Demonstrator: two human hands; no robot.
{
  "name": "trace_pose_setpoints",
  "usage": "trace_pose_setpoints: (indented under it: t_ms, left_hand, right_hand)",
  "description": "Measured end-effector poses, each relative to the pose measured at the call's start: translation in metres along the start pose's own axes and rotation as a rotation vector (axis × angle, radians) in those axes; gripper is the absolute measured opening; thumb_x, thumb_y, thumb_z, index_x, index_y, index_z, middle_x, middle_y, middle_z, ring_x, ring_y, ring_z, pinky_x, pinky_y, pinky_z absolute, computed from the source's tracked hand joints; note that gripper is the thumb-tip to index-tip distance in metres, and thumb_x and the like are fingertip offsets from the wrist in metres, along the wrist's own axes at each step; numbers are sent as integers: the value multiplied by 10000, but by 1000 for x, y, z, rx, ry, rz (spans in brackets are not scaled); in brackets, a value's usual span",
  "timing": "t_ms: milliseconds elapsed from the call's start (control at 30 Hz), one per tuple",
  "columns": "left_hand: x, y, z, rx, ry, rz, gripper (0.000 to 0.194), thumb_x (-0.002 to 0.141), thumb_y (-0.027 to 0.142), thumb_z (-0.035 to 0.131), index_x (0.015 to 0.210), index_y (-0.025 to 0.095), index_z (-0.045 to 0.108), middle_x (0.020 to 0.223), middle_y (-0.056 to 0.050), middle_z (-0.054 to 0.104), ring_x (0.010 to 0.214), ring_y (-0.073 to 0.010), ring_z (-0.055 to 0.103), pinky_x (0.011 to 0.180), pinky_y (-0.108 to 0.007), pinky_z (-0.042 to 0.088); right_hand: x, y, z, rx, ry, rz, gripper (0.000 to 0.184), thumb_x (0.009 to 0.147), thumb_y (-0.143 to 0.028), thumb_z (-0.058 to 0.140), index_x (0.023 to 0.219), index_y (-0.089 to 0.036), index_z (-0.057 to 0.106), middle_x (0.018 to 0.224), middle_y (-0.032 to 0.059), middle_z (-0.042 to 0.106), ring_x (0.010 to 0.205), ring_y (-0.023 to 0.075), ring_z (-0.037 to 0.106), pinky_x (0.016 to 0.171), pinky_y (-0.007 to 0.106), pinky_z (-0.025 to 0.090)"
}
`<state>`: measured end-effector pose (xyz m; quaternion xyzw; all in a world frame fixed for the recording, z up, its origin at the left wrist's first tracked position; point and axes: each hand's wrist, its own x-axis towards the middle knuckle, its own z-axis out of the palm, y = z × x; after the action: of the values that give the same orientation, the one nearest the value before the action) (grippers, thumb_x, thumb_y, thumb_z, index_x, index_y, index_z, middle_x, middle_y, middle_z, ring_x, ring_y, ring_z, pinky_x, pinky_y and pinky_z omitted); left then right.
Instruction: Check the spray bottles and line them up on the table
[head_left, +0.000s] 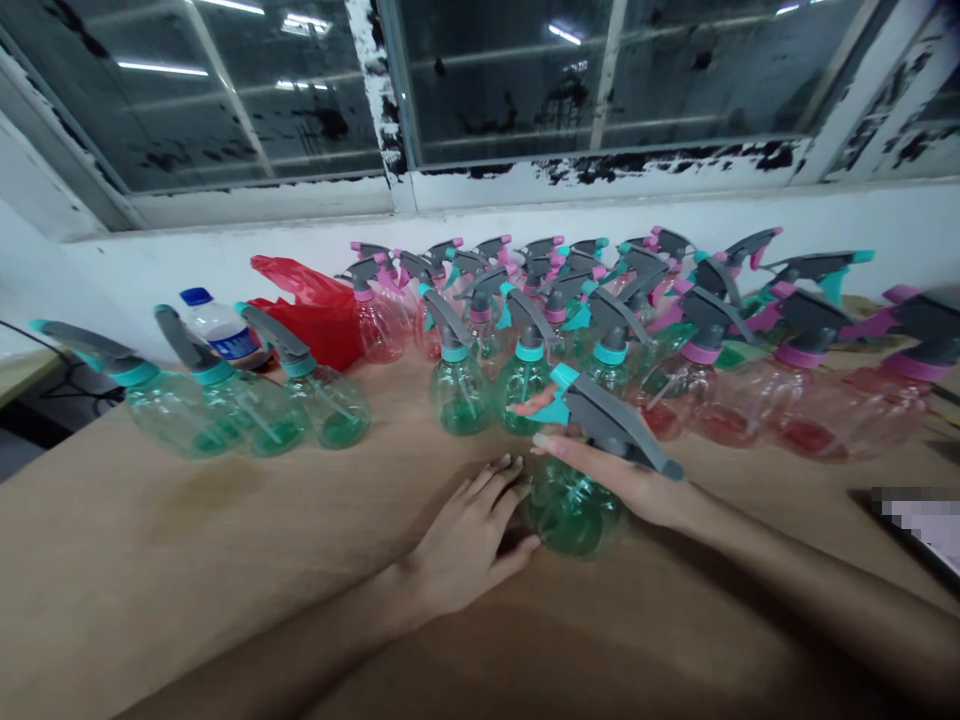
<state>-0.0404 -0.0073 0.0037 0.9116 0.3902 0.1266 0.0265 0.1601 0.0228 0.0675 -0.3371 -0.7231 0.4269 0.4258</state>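
On the left of the table [187,600], we see three green spray bottles [255,415], with a blue-capped bottle [225,330] and a red bag [322,315] on their far side. At the centre, our left hand [469,540] lies open, holding nothing, just beside the green-tinted sprayer [576,515] that our right hand [634,482] grips below its trigger head. That sprayer partly hides the crowded spray bottles [460,395] beyond; pink-collared bottles [731,410] stand farther right, and a dark-edged flat object [924,532] lies at the right edge.
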Motion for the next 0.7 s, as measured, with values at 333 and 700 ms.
trace_pose_setpoints:
  t_ms: [333, 700]
  left_hand:
    - [-1, 0, 2, 18, 19, 6, 477, 917, 385, 538, 1294, 102, 463, 1370, -151, 486, 1313, -290, 386, 1061, -465, 344]
    - [-1, 1, 1, 6, 12, 5, 487, 913, 376, 554, 1292, 81, 470, 1387, -163, 463, 1322, -292, 371, 1079, -454, 323]
  right_hand:
    - [0, -1, -1, 18, -13, -23, 227, 846, -337, 632, 1068, -302, 596, 867, -18, 645, 623, 128, 525, 754, 351, 494]
    - [0, -3, -1, 26, -23, -25, 235, 849, -344, 625, 1073, -283, 588, 1062, 1, 652, 690, 132, 569, 660, 308, 481]
